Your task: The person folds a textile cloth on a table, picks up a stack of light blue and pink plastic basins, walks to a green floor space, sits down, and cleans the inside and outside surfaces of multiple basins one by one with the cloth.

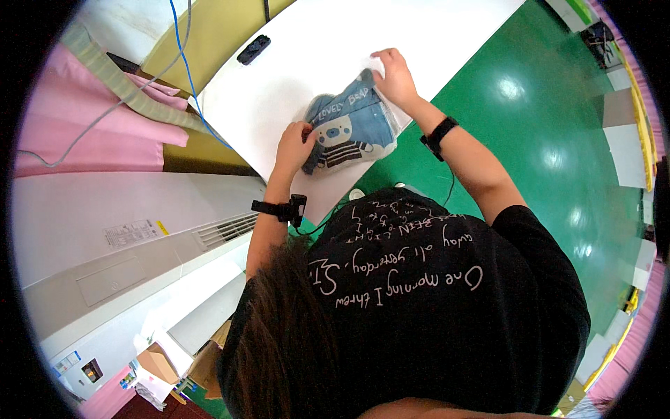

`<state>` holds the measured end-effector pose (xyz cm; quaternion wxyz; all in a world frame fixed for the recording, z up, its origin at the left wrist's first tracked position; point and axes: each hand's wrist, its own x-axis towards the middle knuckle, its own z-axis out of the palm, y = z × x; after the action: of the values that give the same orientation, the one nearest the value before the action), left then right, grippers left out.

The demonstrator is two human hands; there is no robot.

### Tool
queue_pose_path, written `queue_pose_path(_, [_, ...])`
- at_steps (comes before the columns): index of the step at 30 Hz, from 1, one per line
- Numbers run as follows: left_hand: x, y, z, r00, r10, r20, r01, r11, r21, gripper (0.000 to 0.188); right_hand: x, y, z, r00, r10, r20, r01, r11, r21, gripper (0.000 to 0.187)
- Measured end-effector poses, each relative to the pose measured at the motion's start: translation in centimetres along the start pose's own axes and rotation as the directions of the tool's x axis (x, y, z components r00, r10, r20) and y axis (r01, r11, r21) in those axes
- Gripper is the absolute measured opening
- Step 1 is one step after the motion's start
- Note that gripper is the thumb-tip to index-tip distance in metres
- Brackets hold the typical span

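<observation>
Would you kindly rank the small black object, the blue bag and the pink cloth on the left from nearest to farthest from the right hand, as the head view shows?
1. Blue bag: right by the right hand, to its lower left.
2. Black object: on the table, farther left.
3. Pink cloth: leftmost, beyond the table's edge.

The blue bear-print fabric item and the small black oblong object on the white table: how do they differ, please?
The blue bear-print fabric item is larger and patterned, while the small black oblong object looks dark all over. The left hand touches the fabric item; the black object lies untouched. Both are at the white table.
</observation>
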<state>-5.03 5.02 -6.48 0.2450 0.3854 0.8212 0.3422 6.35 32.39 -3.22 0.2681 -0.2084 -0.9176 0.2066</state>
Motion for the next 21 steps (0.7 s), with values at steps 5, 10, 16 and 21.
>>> queue_pose_path(5, [-1.8,-1.5,-0.2,0.99,-0.141,0.02,0.141,0.99,0.024,0.028,-4.9,-2.0,-0.1,0.895,-0.098,0.436,0.071,0.995,0.076,0.03])
queue_pose_path(10, [-2.0,-0.8,-1.3,0.98,-0.174,0.097,0.177,0.984,-0.024,0.029,-6.3,-1.1,-0.3,0.86,-0.039,0.508,0.056,0.998,-0.017,0.032])
queue_pose_path(16, [-4.3,0.8,-2.3,0.984,-0.08,0.16,0.089,0.995,-0.052,0.025,-8.7,-2.3,-1.9,0.88,-0.052,0.471,-0.013,0.991,0.133,0.028])
queue_pose_path(21, [-5.5,0.8,-3.1,0.959,0.084,0.271,-0.061,0.994,-0.094,0.022,-9.2,-2.5,-1.7,0.851,0.052,0.522,-0.169,0.969,0.178,0.028])
